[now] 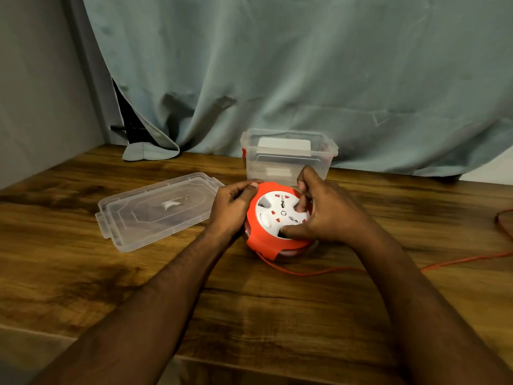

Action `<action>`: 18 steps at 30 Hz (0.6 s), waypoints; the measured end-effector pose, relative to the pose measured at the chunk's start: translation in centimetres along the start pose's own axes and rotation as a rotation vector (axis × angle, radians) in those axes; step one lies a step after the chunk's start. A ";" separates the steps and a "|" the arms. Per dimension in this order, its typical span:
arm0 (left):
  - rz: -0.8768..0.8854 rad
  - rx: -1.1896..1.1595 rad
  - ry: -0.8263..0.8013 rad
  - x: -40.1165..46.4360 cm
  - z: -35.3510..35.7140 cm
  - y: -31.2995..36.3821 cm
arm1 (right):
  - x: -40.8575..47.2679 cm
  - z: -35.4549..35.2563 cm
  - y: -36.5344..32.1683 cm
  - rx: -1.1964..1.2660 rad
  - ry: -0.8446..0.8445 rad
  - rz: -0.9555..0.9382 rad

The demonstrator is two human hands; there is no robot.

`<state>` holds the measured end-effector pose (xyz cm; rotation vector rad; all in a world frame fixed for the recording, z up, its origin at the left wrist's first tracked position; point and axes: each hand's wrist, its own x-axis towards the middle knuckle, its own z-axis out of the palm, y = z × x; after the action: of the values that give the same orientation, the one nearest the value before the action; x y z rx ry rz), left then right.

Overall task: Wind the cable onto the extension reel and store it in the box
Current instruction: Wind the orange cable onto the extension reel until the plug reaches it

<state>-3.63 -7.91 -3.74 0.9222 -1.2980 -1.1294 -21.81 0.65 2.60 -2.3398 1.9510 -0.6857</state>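
A round red extension reel (pixel 258 234) with a white socket face lies flat on the wooden table (pixel 263 315). My left hand (pixel 231 208) grips its left rim, thumb along the top edge. My right hand (pixel 327 215) rests on the white face with fingers and thumb pressed into its recesses. A thin red cable (pixel 319 272) leaves the reel's front, runs right under my right forearm and loops at the table's right edge (pixel 503 226). Just behind the reel stands the clear plastic box (pixel 288 155), open, with a white label.
The box's clear lid (pixel 155 209) lies flat to the left of the reel. A grey-green curtain (pixel 305 65) hangs behind the table, down to its back edge. A grey wall (pixel 41 93) bounds the left side.
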 end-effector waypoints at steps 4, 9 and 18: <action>0.011 0.002 0.013 0.0 0.1 -0.1 | 0.3 0.6 -0.6 -0.133 0.049 0.048; 0.033 0.001 0.007 -0.1 0.1 0.0 | 0.5 1.3 -1.9 -0.169 0.091 0.087; 0.005 -0.017 0.023 -0.1 -0.1 0.1 | 0.1 1.4 -1.2 -0.032 0.128 -0.032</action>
<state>-3.49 -7.78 -3.63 0.9158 -1.2699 -1.1214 -20.22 0.46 1.72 -2.4067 1.9922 -0.8328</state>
